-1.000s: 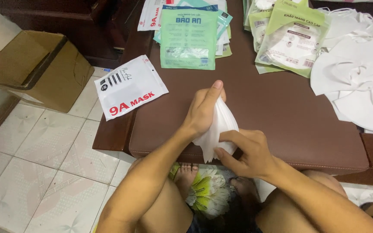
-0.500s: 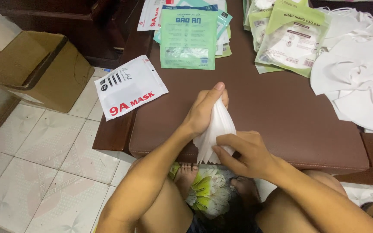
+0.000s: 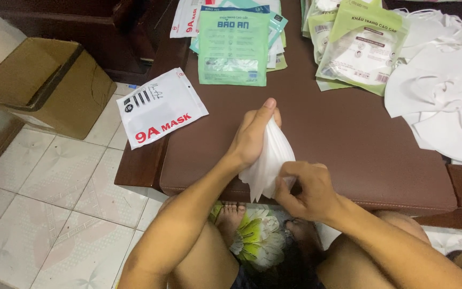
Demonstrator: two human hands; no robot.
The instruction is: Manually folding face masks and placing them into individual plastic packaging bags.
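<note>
Beyond both hands' white mask (image 3: pixel 267 160), green packets (image 3: pixel 233 45), loose masks (image 3: pixel 445 101).

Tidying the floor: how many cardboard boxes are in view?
1: an open brown cardboard box on the tiled floor at the left, beside the dark wooden furniture. Others may lie outside the view.

One cardboard box (image 3: pixel 49 85); one white pouch (image 3: pixel 161 107); two hands (image 3: pixel 252 136) on one white mask (image 3: pixel 268 160)
</note>
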